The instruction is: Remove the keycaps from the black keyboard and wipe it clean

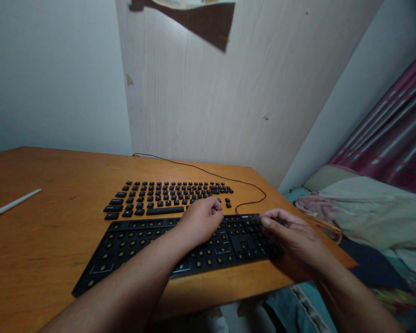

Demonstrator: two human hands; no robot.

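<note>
A black keyboard (pixel 131 240) lies near the table's front edge. Most of its main section shows bare key stems, while the number pad (pixel 260 236) at its right end still carries dark caps. Behind it, loose black keycaps (pixel 166 189) are laid out in rows, with a long spacebar cap (pixel 164 211) in front. My left hand (pixel 206 219) is above the keyboard's upper middle, fingers curled in; whatever they hold is hidden. At the number pad, my right hand (pixel 293 233) has thumb and forefinger tips together, and I cannot make out anything between them.
A thin black cable (pixel 194 166) runs from the keyboard across the wooden table (pixel 55 259) toward the wall. A white stick (pixel 14 204) lies at far left. To the right is a bed with rumpled bedding (pixel 364 203), beside a purple curtain (pixel 391 125).
</note>
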